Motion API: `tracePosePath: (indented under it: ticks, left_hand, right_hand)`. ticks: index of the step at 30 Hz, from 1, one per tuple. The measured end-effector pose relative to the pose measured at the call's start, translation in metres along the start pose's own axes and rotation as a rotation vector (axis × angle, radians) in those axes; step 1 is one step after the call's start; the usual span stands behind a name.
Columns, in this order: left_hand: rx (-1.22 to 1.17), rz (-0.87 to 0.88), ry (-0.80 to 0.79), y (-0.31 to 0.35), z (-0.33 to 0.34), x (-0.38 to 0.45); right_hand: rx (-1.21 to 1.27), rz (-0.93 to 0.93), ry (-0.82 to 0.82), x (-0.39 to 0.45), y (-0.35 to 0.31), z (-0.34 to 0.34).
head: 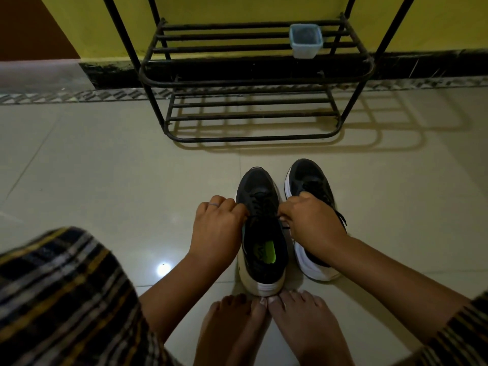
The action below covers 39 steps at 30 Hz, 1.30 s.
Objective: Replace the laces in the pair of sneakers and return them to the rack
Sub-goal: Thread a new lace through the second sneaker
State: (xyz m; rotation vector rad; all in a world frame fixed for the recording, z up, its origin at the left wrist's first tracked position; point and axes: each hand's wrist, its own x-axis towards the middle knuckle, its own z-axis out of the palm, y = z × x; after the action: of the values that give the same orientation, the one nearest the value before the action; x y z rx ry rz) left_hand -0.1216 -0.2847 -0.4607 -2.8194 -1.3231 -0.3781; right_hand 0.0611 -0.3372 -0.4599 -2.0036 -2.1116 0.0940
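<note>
We observe the left hand (pixel 216 228) and right hand (pixel 309 223) each in a pinching grip on the black laces (pixel 260 207) of the near black white-soled sneaker (pixel 261 247).

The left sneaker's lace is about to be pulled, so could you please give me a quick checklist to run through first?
1. Left hand pinching the lace at the left sneaker: ok.
2. Right hand pinching the lace on the other side: ok.
3. Sneaker steadied, heel against the toes: ok.
4. Lace free of knots: cannot tell, too dark.
5. Right sneaker out of the way: not ok, the right hand overlaps it.
6. Rack shelf has room for the pair: ok, only a small container on it.
</note>
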Motion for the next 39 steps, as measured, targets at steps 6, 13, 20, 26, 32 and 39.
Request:
tracePosePath:
  ticks: [6,13,20,26,32,39]
  left_hand:
    - [0.004,0.027,-0.017,-0.004,0.008,-0.005]
    - [-0.485,-0.198,-0.098,0.002,0.01,-0.005]
    - [-1.252,-0.547,-0.079,0.019,0.004,0.003]
    - [-1.472,-0.535,-0.08,0.017,0.008,0.006]
    - [-1.442,-0.463,-0.126,0.015,0.013,0.007]
    - [-1.426,-0.432,-0.2,0.009,0.012,0.009]
  right_hand:
    - [-0.129,-0.166,0.049,-0.001,0.002,0.001]
    - [0.265,0.044,-0.131,-0.002,0.007,-0.006]
    - [1.25,0.481,-0.036,0.01,-0.009,-0.01]
    - [1.44,0.613,-0.083,0.023,-0.019,0.004]
    - [1.288,0.58,-0.184,0.03,-0.017,0.007]
    - [1.343,0.604,-0.163,0.035,-0.014,0.006]
